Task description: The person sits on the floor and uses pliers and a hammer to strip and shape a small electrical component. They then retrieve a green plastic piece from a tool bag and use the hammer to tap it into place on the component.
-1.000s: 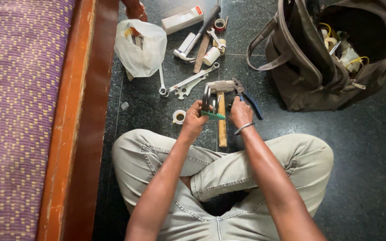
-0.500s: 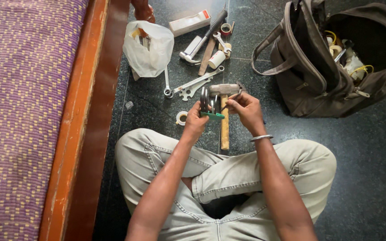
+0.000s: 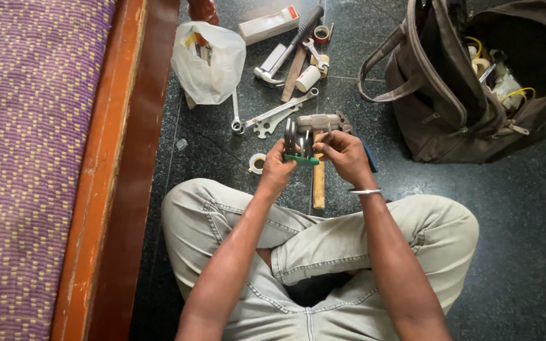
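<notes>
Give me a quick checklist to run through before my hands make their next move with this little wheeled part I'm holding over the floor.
1. Left hand grips the wheeled part with the green base: ok.
2. Right hand is on the part, fingertips at its top right side: ok.
3. Part is held clear above the hammer lying on the floor: ok.
4. Wrenches lie on the floor just ahead of the hands: ok.
5. Tool bag is open at the right: ok.
6. What the right fingertips are pinching: cannot tell, too small.
</notes>
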